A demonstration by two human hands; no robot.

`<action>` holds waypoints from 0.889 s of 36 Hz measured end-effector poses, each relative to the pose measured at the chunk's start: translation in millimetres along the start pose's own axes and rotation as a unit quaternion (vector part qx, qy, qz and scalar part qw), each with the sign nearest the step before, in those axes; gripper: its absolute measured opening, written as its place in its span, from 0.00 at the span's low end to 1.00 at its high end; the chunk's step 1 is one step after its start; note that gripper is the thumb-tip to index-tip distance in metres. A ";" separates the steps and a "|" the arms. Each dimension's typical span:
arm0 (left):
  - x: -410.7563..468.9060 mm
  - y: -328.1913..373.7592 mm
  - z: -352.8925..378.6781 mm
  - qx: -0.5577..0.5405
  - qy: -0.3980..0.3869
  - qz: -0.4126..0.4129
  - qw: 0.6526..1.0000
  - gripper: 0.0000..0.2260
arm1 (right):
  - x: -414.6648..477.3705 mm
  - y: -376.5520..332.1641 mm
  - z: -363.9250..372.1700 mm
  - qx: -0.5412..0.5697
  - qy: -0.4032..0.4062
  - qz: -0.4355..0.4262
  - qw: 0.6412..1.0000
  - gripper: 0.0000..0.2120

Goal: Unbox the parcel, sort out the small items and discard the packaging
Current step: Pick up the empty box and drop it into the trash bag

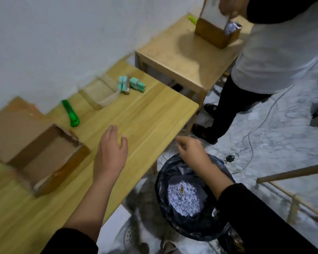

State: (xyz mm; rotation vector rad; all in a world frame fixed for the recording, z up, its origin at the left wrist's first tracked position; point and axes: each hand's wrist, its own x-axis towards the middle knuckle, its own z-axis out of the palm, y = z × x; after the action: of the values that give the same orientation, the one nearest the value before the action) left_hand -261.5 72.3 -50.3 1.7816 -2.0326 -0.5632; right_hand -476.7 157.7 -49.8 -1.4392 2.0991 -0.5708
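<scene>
We find the box [50,158] open on the counter [145,116], small items [131,85] set apart at its far end. Left hand [110,153] hovers, fingers spread. Right hand [189,151] hangs over the bin [162,189], presumably to drop packaging; fingers curled, and we cannot tell whether they hold anything.

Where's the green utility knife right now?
Head view, left side: the green plastic utility knife lies on the wooden table just beyond the open brown cardboard box.
</scene>
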 end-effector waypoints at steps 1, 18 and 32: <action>0.7 -7.7 -16.0 -0.008 0.026 -0.017 0.999 0.21 | 5.4 -20.3 2.3 0.003 -0.008 -0.014 1.000 0.14; -67.3 -176.0 -131.9 -0.262 0.103 -0.318 0.905 0.29 | 43.2 -234.2 159.2 0.007 -0.143 -0.107 0.984 0.23; -40.2 -143.8 -124.5 -0.366 -0.023 -0.242 0.898 0.24 | 6.4 -199.9 128.8 0.146 0.015 0.000 0.989 0.21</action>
State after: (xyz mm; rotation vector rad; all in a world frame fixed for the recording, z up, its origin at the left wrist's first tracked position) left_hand -70.0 89.2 -21.6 1.7473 -1.1136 -1.3156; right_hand -253.9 76.8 -28.8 -1.2709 1.9402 -0.8649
